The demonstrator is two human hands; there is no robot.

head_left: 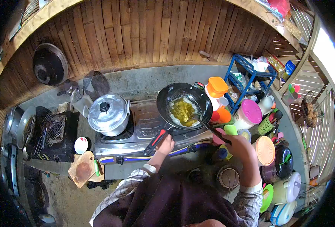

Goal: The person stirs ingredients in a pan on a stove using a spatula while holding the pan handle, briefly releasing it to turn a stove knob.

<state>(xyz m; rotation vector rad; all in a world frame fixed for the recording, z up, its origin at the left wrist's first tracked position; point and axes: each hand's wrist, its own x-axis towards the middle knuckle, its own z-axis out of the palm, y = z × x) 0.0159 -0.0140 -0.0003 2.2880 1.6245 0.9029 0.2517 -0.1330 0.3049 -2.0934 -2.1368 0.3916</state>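
Note:
A black wok [167, 99] with bubbling oil and yellowish food [183, 109] sits on the right burner of a silver gas stove [146, 125]. My left hand [165, 145] is closed on the wok's black and red handle [155, 140], in front of the stove. At the right, my right hand [238, 145] is wrapped round the dark handle of a spatula [211, 128], whose far end dips into the oil. A lidded silver pot [109, 113] stands on the left burner.
Left of the stove are a cutting board [81, 170], a small white bowl [81, 145] and a dark grill stove [50, 140]. Plastic containers, among them an orange one [217, 87] and a pink-lidded one [251, 111], crowd the right beside a blue rack [247, 77].

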